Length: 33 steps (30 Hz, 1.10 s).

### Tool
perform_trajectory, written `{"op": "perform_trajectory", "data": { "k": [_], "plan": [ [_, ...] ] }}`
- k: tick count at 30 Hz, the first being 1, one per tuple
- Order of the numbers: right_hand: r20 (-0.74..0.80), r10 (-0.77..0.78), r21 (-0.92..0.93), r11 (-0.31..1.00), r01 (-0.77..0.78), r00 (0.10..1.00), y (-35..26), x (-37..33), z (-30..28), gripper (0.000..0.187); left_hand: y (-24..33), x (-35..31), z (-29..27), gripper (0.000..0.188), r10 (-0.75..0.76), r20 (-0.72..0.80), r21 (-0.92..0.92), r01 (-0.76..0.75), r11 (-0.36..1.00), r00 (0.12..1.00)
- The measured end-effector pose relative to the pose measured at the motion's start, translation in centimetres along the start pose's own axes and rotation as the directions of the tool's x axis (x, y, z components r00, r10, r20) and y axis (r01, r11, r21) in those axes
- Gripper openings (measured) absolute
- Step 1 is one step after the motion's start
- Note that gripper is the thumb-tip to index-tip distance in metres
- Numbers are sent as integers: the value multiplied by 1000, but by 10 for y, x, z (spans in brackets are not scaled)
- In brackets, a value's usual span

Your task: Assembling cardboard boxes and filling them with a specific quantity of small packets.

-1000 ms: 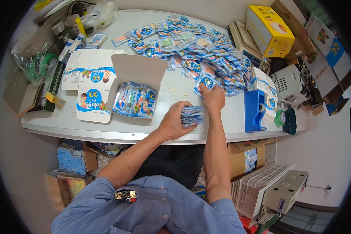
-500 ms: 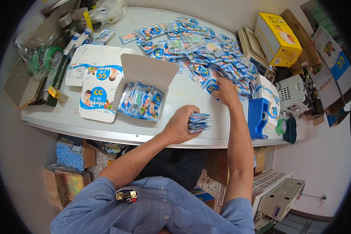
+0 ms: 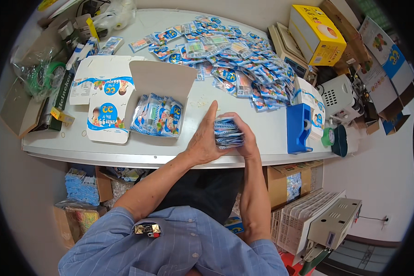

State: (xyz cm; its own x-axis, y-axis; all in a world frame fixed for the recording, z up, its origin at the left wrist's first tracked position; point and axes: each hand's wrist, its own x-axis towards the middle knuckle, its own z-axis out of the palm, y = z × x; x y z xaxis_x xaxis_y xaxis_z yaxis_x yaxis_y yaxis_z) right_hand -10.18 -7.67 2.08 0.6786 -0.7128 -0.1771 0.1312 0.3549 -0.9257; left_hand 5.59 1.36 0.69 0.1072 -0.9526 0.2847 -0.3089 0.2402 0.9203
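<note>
Between my two hands, over the table's near edge, is a stack of small blue-and-white sachets [image 3: 228,132]. My left hand [image 3: 205,140] presses the stack from the left, its thumb pointing up and away from the packets. From the right, my right hand [image 3: 247,138] wraps round the far and right sides. To the left stands an open white carton [image 3: 186,103] with its lid flap raised, holding several of the same sachets [image 3: 156,115]. A large heap of loose sachets [image 3: 257,64] spreads over the far middle and right of the table.
Flattened printed cartons [image 3: 106,108] lie left of the open carton. On the right stand a blue tape dispenser [image 3: 298,131], a green tape roll [image 3: 327,137], a scale [image 3: 287,48] and a yellow box [image 3: 317,34]. The white table [image 3: 138,155] has a rounded front edge.
My right hand has come back from the heap to the stack and now grips its right side. The stack looks thicker. The whole view has shifted slightly.
</note>
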Motion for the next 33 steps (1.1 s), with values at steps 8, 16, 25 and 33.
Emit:
{"op": "perform_trajectory", "data": {
  "k": [8, 16, 25, 33],
  "plan": [
    [164, 156, -69, 987, -146, 974, -27, 12, 2, 95, -12, -3, -5, 85, 137, -101, 48, -133, 990, 985],
    [-217, -563, -959, -28, -281, 798, -45, 118, -43, 62, -9, -1, 3, 74, 1, -85, -53, -6, 999, 996],
    [-131, -615, -991, 61, -118, 778, -59, 113, -35, 34, -10, -2, -6, 77, 11, -88, 2, -11, 1000, 996],
    [360, -501, -928, -282, 245, 787, -42, 146, -26, 45, -6, 0, -2, 76, 48, -65, 5, -48, 999, 997]
  ]
}}
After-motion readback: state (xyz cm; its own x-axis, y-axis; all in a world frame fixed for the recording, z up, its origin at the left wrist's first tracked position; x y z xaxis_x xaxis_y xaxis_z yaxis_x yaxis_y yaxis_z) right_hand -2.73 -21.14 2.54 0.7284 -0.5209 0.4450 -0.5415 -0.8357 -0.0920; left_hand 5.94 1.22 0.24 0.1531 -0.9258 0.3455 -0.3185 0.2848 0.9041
